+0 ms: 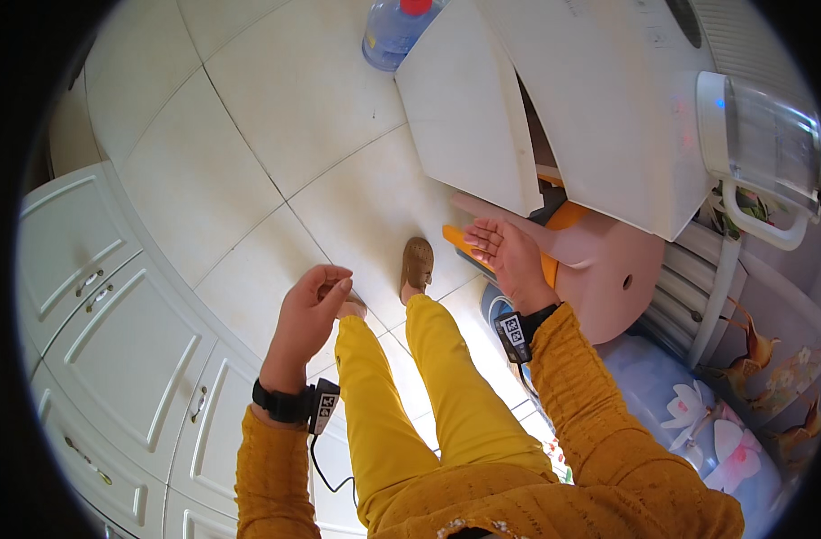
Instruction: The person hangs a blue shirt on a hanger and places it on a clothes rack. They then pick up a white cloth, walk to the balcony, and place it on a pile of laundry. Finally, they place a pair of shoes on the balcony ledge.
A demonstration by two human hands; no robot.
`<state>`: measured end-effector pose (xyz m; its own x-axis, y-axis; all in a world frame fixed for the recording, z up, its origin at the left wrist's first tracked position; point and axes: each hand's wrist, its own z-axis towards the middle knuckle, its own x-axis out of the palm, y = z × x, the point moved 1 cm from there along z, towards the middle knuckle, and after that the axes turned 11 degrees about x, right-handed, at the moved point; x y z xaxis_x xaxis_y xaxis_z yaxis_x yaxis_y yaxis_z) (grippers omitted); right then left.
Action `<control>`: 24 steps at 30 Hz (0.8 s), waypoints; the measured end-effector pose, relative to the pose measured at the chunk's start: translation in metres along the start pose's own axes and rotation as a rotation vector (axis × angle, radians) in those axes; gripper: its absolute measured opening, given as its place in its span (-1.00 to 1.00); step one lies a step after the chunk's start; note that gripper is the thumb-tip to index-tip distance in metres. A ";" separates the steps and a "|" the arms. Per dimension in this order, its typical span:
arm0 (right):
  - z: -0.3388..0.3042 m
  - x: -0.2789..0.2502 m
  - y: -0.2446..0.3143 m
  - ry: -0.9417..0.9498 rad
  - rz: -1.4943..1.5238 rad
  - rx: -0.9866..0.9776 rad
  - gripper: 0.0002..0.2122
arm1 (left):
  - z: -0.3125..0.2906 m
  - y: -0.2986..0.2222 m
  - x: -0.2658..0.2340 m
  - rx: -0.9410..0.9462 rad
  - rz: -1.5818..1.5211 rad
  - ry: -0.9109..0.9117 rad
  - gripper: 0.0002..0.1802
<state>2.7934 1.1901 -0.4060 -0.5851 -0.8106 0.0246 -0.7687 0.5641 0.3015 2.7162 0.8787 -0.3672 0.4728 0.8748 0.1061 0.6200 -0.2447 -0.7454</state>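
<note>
My left hand (304,310) hangs in the air over the tiled floor, left of my yellow trousers. Its fingers are loosely curled, the thumb a little apart from them, and I see nothing in it. My right hand (511,259) is raised with the palm turned up and inward. Those fingers are half bent, apart, and hold nothing. Just beyond it, in the picture, are an orange flat piece (455,239) and a pale pink panel with a hole (613,278). Both wrists wear black bands with small marker boxes.
White cabinets with handles (145,359) line the left. At the right stand a white cabinet-like box (608,117), a clear jug with a white handle (770,135) and a flower-patterned bag-like thing (689,404). A blue bottle with a red cap (391,40) stands at the far side.
</note>
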 end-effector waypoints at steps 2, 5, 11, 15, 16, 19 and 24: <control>-0.002 -0.003 0.004 0.091 0.187 -0.025 -0.67 | -0.008 0.003 0.003 -0.016 -0.045 0.001 -0.77; 0.002 -0.004 0.023 -0.083 0.127 -0.406 -0.54 | -0.019 0.000 0.006 0.017 -0.030 0.005 -0.78; 0.006 -0.006 0.057 -0.153 0.149 -0.287 -0.51 | -0.048 -0.024 0.002 0.074 -0.017 -0.052 -0.77; -0.027 -0.006 0.058 0.027 0.075 -0.276 -0.62 | -0.081 -0.036 -0.004 0.147 -0.041 -0.139 -0.78; -0.037 -0.005 0.059 0.060 0.037 -0.210 -0.72 | -0.092 -0.037 -0.007 0.179 -0.044 -0.174 -0.78; -0.082 0.004 0.053 0.191 -0.204 -0.133 -0.77 | -0.138 -0.038 -0.020 0.184 0.020 -0.196 -0.79; -0.148 0.073 0.058 0.368 -0.480 -0.217 -0.75 | -0.229 -0.023 -0.086 0.180 0.215 -0.388 -0.73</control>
<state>2.7447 1.1403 -0.2457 -0.0325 -0.9877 0.1532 -0.8307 0.1119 0.5453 2.8050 0.7134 -0.2083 0.2887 0.9123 -0.2906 0.3992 -0.3905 -0.8295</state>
